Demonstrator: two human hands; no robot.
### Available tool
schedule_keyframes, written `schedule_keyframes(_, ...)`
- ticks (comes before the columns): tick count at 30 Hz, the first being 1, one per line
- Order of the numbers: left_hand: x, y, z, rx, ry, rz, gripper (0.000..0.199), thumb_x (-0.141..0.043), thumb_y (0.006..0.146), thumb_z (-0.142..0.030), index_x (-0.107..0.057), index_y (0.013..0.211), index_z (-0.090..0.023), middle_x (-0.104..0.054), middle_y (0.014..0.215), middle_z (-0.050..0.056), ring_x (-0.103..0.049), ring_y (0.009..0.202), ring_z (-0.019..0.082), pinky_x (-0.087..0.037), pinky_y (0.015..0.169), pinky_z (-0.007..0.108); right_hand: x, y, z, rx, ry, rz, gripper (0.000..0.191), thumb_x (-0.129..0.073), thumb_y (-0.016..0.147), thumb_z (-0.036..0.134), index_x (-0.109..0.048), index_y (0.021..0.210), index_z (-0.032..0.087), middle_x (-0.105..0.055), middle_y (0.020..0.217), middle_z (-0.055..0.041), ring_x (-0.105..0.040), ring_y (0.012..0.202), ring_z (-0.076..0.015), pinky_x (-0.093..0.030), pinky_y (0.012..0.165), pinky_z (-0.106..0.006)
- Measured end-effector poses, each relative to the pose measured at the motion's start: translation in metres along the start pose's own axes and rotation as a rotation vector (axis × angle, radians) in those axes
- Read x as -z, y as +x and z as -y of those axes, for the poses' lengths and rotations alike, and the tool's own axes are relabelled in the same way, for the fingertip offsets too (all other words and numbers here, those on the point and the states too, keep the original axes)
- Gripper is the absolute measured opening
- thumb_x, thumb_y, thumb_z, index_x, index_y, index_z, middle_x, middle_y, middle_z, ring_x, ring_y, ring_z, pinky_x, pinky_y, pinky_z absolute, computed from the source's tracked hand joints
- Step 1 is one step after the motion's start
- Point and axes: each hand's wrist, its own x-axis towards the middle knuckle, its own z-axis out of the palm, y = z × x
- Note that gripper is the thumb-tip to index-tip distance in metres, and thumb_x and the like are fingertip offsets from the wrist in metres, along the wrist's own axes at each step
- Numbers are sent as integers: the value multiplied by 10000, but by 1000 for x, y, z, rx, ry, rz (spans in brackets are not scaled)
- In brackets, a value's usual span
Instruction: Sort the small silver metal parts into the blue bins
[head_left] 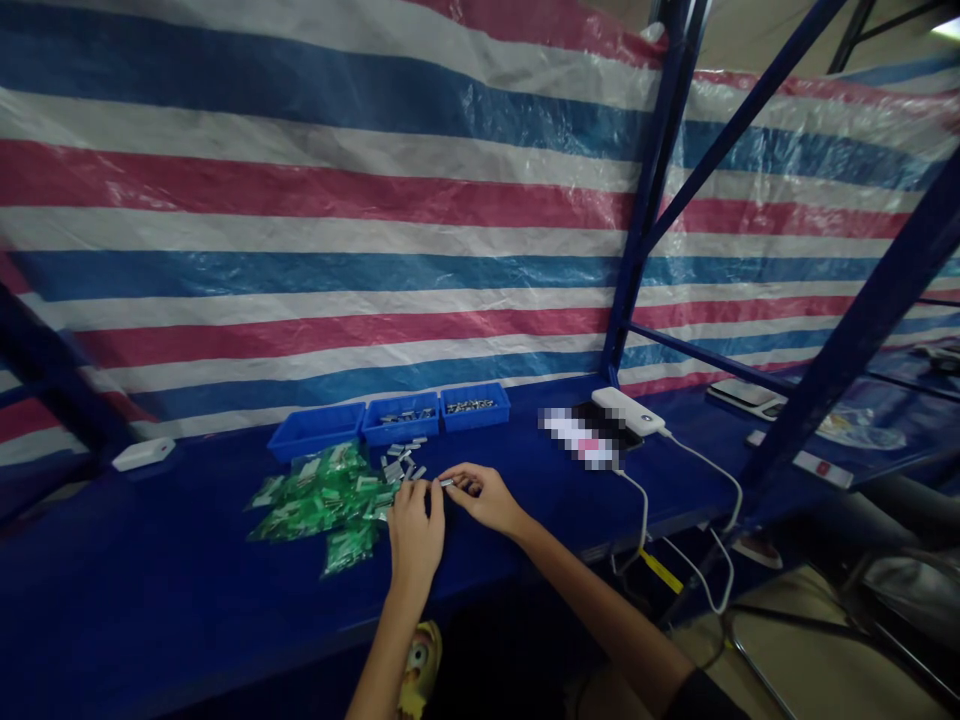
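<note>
Between the thumb and fingers of my right hand (486, 497) is a small silver metal piece (448, 482). My left hand (417, 522) is right beside it, its fingers bent down and closed, close to the near end of that piece. What the left fingertips hold is hidden behind the hand. Just beyond the hands lie several loose silver metal pieces (401, 462) on the blue tabletop (225, 590). To the left, touching distance from my left hand, is a pile of clear bags (319, 500) with green and silver contents.
Three blue trays stand along the back: an empty-looking left tray (315, 428), a middle tray (401, 432) and a right tray (475, 418), the latter two with small metal parts. A white power bank (628, 411) with cables lies right. Blue rack posts (651, 200) flank the table.
</note>
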Motion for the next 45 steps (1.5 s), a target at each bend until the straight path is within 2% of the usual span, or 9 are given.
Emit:
schedule_keyframes(8,4,-9,-10,122,326,-47,258,-404,835,-314,-595,917,-159,-572,940,122,-494,910,298,-389,753,432,0,6,-10,-94,175,-153,260,-594,742,345,-646,917,160,-626,668,-23,-589,650,-135,-464,626,-260)
schedule_keyframes(12,1,-10,-13,123,384,-26,271,-439,805,-288,-575,969,-122,-555,966,141,-485,919,306,-380,766,429,3,9,-15,-198,168,-220,277,-609,712,357,-650,893,152,-622,650,-21,-570,589,-123,-462,581,-255)
schedule_keyframes(16,-2,-8,-10,96,298,13,224,-424,810,-241,-570,952,-148,-563,947,123,-502,886,282,-384,759,410,6,19,-22,-285,139,-208,260,-593,695,331,-656,876,155,-622,646,-20,-544,539,-110,-425,479,-220)
schedule_keyframes(20,-5,-5,-6,34,194,69,210,-410,811,-162,-566,952,-171,-568,951,101,-513,888,247,-392,760,374,1,44,-29,-315,95,-190,196,-586,661,255,-672,803,152,-618,601,-6,-526,498,-98,-423,475,-217)
schedule_keyframes(25,-10,-5,-2,50,277,30,199,-424,822,-191,-579,946,-171,-576,917,107,-499,872,262,-388,733,380,-17,89,-23,-272,101,-162,194,-603,655,249,-686,804,155,-628,577,1,-559,530,-113,-451,537,-232)
schedule_keyframes(29,-14,-5,1,40,273,35,204,-412,839,-174,-595,930,-180,-592,902,100,-507,857,253,-385,725,374,-31,115,-13,-202,263,-64,407,-622,684,313,-615,1071,187,-687,886,-41,-635,690,-142,-458,544,-221)
schedule_keyframes(32,-13,-4,2,51,232,48,217,-409,842,-158,-600,941,-187,-599,912,96,-512,855,250,-389,721,376,-35,119,-12,-201,318,-25,481,-638,685,324,-568,1145,203,-654,1047,-67,-652,757,-155,-465,548,-220)
schedule_keyframes(37,-5,-1,2,65,41,-20,212,-408,861,-213,-581,984,-206,-598,925,80,-527,870,235,-406,741,376,-28,102,-21,-166,244,58,341,-631,699,400,-663,958,181,-696,868,-61,-647,725,-166,-471,565,-242)
schedule_keyframes(45,2,22,1,170,-361,-131,204,-514,805,-302,-545,975,-193,-601,854,39,-572,766,166,-459,732,314,-13,89,-14,-139,234,116,369,-580,728,499,-700,763,152,-668,688,-27,-593,635,-129,-431,584,-226)
